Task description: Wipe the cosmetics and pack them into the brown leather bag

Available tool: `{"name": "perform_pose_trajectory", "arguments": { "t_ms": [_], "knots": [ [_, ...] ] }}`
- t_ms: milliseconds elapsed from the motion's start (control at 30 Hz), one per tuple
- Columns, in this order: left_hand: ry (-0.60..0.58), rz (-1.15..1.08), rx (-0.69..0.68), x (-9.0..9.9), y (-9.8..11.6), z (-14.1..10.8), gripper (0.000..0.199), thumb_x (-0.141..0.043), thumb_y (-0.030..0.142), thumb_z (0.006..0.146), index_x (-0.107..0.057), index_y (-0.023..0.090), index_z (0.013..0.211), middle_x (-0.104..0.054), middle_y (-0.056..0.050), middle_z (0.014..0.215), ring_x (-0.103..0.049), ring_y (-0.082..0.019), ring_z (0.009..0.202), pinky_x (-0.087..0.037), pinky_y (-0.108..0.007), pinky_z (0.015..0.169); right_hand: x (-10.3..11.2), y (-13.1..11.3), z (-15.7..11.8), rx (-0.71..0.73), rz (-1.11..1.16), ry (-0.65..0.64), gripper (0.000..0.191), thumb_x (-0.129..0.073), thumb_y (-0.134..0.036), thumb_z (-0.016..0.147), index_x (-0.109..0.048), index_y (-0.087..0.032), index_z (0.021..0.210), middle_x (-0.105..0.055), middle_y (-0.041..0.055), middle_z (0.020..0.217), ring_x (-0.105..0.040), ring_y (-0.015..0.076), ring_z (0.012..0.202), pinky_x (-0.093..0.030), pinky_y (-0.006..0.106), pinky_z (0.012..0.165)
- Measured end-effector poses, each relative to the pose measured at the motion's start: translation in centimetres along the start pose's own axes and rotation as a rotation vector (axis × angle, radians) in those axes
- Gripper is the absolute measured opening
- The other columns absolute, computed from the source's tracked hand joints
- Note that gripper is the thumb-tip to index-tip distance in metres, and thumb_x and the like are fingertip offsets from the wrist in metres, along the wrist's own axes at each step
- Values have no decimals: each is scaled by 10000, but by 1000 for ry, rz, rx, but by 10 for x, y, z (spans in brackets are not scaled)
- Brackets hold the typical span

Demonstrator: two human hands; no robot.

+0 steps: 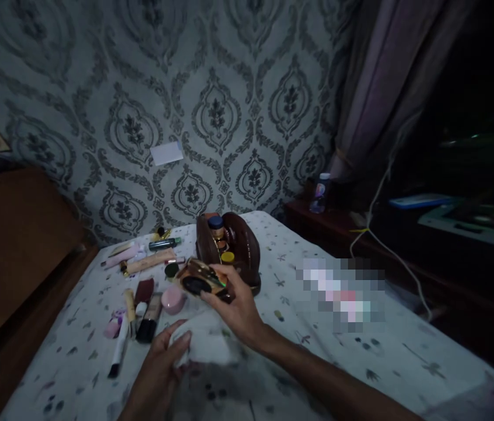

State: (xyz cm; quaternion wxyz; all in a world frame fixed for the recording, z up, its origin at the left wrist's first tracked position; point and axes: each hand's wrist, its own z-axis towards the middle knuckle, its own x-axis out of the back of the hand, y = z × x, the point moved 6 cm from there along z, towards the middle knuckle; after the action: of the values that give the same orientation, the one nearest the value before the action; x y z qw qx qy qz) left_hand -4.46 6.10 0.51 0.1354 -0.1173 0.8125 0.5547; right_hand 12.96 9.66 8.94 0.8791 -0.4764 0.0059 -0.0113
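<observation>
My right hand (233,301) is closed on a shiny gold-and-black cosmetic item (200,279), held tilted above the bed sheet; its exact kind is unclear. Lower down, my left hand (165,356) pinches a white cloth or tissue (207,339). Just behind the right hand stands an open brown bag (247,242) with a dark-blue-lidded jar (216,225) and a yellow-lidded one (228,257) inside. Close to the gold-and-black item sit a round pink container (173,300) and a foundation bottle with a black cap (150,318).
More cosmetics lie to the left, among them a green tube (165,244), a peach tube (152,261) and a white tube with a black cap (118,351). A clear bottle (320,193) stands on a dark ledge at right, with a cord (391,263) hanging nearby.
</observation>
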Motion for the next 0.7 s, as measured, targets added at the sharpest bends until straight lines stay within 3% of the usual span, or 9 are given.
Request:
{"name": "perform_pose_trajectory", "arguments": {
  "t_ms": [200, 300, 400, 500, 700],
  "knots": [
    [-265, 221, -19, -8, 9, 10, 417, -806, 458, 692, -704, 171, 976, -635, 3, 701, -543, -116, 582, -438, -210, 543, 61, -25, 73, -8, -274, 141, 322, -693, -331, 745, -522, -198, 983, -602, 3, 863, -586, 152, 716, -464, 263, 640],
    [-300, 337, -84, -5, 6, 20, 391, -774, 500, 711, -705, 172, 913, -600, 17, 680, -515, -119, 600, -409, -207, 570, 83, -25, 107, -18, -508, 134, 466, -671, -297, 730, -497, -186, 1148, -582, -21, 823, -563, 147, 677, -443, 268, 633],
    [-370, 465, -108, 3, -7, 32, 427, -762, 561, 692, -694, 166, 840, -589, 12, 696, -512, -132, 648, -410, -217, 610, 82, -20, 129, -29, -918, -48, 477, -616, -214, 757, -524, -180, 1224, -621, 8, 858, -586, 177, 777, -437, 278, 698],
    [-447, 494, -49, 12, -26, 43, 485, -752, 603, 680, -686, 159, 864, -585, 4, 705, -515, -142, 672, -427, -236, 643, 72, -13, 137, -46, -1268, -208, 423, -562, -201, 803, -572, -217, 1226, -646, 58, 961, -605, 218, 901, -432, 292, 742],
    [-480, 473, 4, 19, -38, 49, 538, -722, 635, 697, -678, 170, 965, -597, -8, 751, -520, -139, 674, -435, -228, 599, 54, 1, 140, -88, -1460, -340, 355, -528, -180, 833, -627, -212, 1172, -628, 140, 1078, -638, 272, 909, -450, 327, 711]
  ]
}}
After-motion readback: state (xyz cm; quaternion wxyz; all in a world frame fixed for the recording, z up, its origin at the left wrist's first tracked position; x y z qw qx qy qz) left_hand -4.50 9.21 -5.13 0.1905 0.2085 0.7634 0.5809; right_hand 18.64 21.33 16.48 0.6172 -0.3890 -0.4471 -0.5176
